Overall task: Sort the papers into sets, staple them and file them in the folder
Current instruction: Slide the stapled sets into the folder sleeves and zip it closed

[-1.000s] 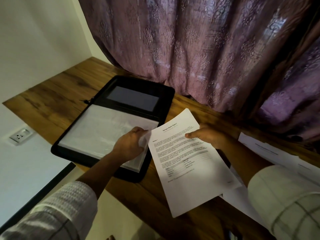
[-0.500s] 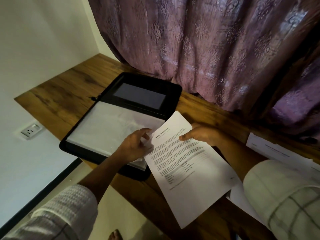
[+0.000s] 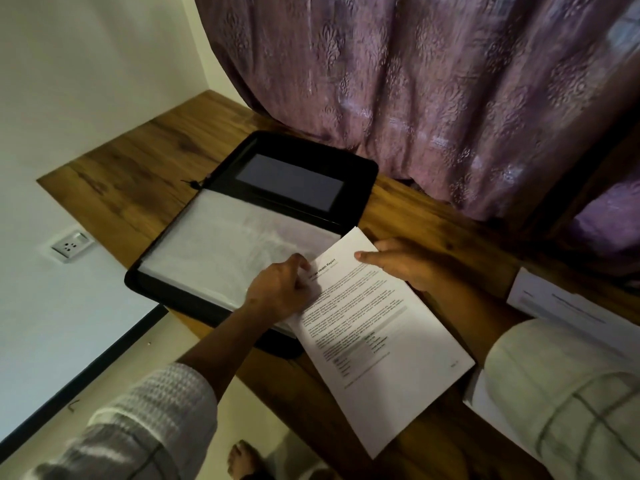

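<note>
black folder (image 3: 360,174) open on wooden desk (image 3: 138,168) | left hand (image 3: 280,292) pinches its clear sleeve (image 3: 225,251) | right hand (image 3: 398,263) pinches printed sheet (image 3: 381,358), top corner at sleeve edge

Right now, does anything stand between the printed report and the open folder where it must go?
Nothing visible. The report overlaps the folder at its right edge; only the left hand, pinching the clear sleeve, sits there.
</note>
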